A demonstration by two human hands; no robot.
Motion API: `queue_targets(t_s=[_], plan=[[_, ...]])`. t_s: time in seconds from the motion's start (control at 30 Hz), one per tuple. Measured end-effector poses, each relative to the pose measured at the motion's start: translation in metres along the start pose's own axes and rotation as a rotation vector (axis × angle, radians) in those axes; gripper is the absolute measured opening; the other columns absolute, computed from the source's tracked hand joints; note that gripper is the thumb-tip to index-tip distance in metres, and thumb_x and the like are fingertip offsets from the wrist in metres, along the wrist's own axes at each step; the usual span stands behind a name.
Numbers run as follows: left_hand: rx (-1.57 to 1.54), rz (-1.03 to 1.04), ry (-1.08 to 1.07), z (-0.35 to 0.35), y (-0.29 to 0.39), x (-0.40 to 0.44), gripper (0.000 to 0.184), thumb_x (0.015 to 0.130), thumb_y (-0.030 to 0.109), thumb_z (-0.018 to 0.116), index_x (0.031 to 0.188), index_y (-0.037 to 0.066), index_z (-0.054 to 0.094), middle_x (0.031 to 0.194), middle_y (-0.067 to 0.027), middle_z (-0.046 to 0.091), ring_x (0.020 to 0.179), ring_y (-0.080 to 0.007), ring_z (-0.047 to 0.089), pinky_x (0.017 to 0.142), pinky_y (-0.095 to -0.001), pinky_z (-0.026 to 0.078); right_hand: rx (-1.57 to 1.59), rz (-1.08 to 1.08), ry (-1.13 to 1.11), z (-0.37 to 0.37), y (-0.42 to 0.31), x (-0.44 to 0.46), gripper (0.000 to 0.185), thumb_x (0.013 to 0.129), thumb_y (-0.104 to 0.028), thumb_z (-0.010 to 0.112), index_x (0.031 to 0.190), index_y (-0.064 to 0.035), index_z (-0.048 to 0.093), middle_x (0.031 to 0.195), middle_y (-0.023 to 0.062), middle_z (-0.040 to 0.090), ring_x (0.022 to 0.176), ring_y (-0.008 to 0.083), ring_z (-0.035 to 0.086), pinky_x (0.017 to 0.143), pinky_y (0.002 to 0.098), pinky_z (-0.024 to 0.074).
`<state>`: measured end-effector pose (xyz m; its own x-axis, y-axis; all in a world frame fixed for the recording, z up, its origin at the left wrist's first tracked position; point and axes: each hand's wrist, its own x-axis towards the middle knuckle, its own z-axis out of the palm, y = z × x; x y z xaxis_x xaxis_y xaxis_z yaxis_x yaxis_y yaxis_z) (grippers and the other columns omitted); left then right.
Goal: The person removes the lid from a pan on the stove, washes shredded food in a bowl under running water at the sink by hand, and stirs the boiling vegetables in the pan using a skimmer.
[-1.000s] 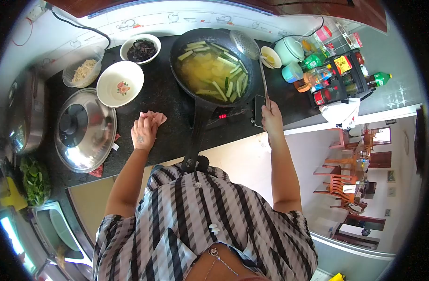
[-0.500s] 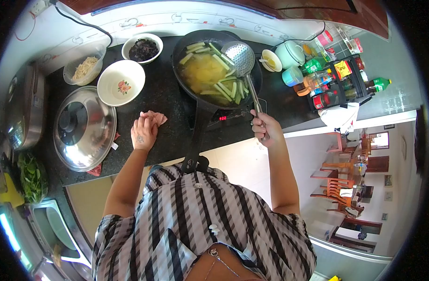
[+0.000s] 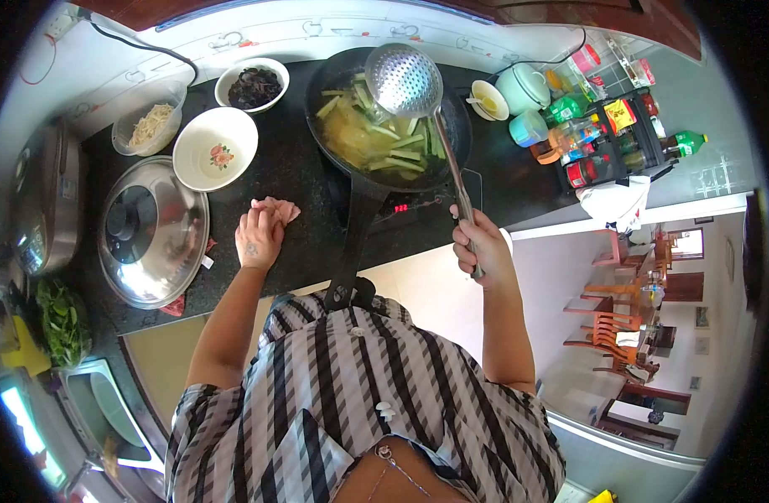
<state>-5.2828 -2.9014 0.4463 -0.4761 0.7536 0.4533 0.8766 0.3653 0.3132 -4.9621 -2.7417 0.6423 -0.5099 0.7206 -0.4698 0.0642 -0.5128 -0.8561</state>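
My right hand (image 3: 483, 245) grips the long metal handle of a slotted skimmer (image 3: 404, 80). The skimmer's perforated bowl is raised over the far right part of a dark wok (image 3: 317, 138), hiding some of what lies beneath. Inside the wok, pale green vegetable strips (image 3: 404, 159) sit in yellowish broth (image 3: 344, 134). My left hand (image 3: 259, 239) rests on the black counter with its fingers closed over a crumpled pink cloth (image 3: 285, 210). Between my hands, the wok's black handle (image 3: 351, 243) points toward my body.
Left of the wok stand a flowered white bowl (image 3: 215, 149), a bowl of dark pieces (image 3: 254, 87), a container of pale shreds (image 3: 150, 126) and a steel lid (image 3: 154, 230). To the right are a small bowl (image 3: 490, 101), a pale green pot (image 3: 521, 86) and a bottle rack (image 3: 628, 138).
The skimmer has come up out of the wok, higher and slightly left, and my right hand has shifted a little downward with its handle. Vegetable strips have shifted. My left hand stays put.
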Motion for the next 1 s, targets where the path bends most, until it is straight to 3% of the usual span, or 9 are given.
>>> queue_targets(t_s=[0.1, 0.23, 0.33, 0.37, 0.47, 0.67, 1.0], plan=[[0.005, -0.007, -0.009, 0.002, -0.001, -0.001, 0.026, 0.077, 0.018, 0.061, 0.100, 0.007, 0.055, 0.094, -0.0110, 0.054, 0.086, -0.0298, 0.055, 0.071, -0.0409, 0.049, -0.207, -0.194, 0.077, -0.013, 0.008, 0.017, 0.026, 0.090, -0.014, 0.050, 0.116, -0.0107, 0.050, 0.066, -0.0013, 0.045, 0.043, 0.0043, 0.037, 0.036, 0.0215, 0.0273], [0.012, -0.016, -0.003, 0.005, -0.002, 0.000, 0.029, 0.076, 0.019, 0.061, 0.100, 0.005, 0.054, 0.095, -0.0111, 0.055, 0.085, -0.0295, 0.056, 0.070, -0.0407, 0.049, -0.572, -0.397, 0.348, -0.033, 0.010, 0.054, 0.028, 0.091, -0.013, 0.048, 0.118, -0.0099, 0.047, 0.063, -0.0050, 0.038, 0.041, 0.0030, 0.032, 0.034, 0.0208, 0.0240], [0.021, -0.003, 0.007, 0.007, -0.004, -0.001, 0.033, 0.074, 0.019, 0.062, 0.101, 0.003, 0.053, 0.097, -0.0114, 0.056, 0.083, -0.0287, 0.056, 0.069, -0.0404, 0.049, -0.675, -0.475, 0.425, -0.063, 0.012, 0.075, 0.030, 0.089, -0.016, 0.052, 0.116, -0.0058, 0.052, 0.071, 0.0023, 0.054, 0.043, 0.0095, 0.043, 0.038, 0.0259, 0.0336], [0.020, -0.005, 0.009, 0.008, -0.004, -0.001, 0.033, 0.074, 0.020, 0.062, 0.101, 0.003, 0.053, 0.097, -0.0115, 0.056, 0.083, -0.0286, 0.056, 0.069, -0.0403, 0.049, -0.613, -0.325, 0.422, -0.048, -0.002, 0.060, 0.029, 0.089, -0.017, 0.052, 0.115, -0.0062, 0.052, 0.070, 0.0014, 0.052, 0.044, 0.0088, 0.044, 0.038, 0.0265, 0.0346], [0.009, -0.017, 0.012, 0.007, -0.003, -0.002, 0.032, 0.074, 0.020, 0.063, 0.101, 0.004, 0.053, 0.096, -0.0113, 0.055, 0.085, -0.0294, 0.056, 0.071, -0.0403, 0.049, -0.430, -0.209, 0.342, -0.046, -0.002, 0.056, 0.024, 0.090, -0.015, 0.050, 0.114, -0.0109, 0.050, 0.065, -0.0033, 0.043, 0.043, 0.0037, 0.034, 0.036, 0.0212, 0.0258], [0.018, -0.021, -0.009, 0.001, -0.001, -0.001, 0.034, 0.074, 0.019, 0.063, 0.103, 0.004, 0.053, 0.095, -0.0114, 0.054, 0.087, -0.0300, 0.056, 0.071, -0.0403, 0.049, 0.125, 0.110, 0.045, -0.041, 0.000, 0.039, 0.015, 0.091, -0.019, 0.051, 0.105, -0.0128, 0.053, 0.067, -0.0028, 0.047, 0.045, 0.0051, 0.035, 0.037, 0.0202, 0.0249], [-0.006, -0.024, 0.001, 0.006, -0.003, -0.001, 0.032, 0.073, 0.018, 0.063, 0.101, 0.005, 0.053, 0.094, -0.0122, 0.054, 0.086, -0.0312, 0.055, 0.071, -0.0413, 0.049, 0.281, 0.202, -0.060, -0.015, 0.007, 0.000, 0.020, 0.092, -0.021, 0.052, 0.108, -0.0102, 0.055, 0.069, -0.0044, 0.045, 0.046, 0.0027, 0.032, 0.038, 0.0174, 0.0226]])
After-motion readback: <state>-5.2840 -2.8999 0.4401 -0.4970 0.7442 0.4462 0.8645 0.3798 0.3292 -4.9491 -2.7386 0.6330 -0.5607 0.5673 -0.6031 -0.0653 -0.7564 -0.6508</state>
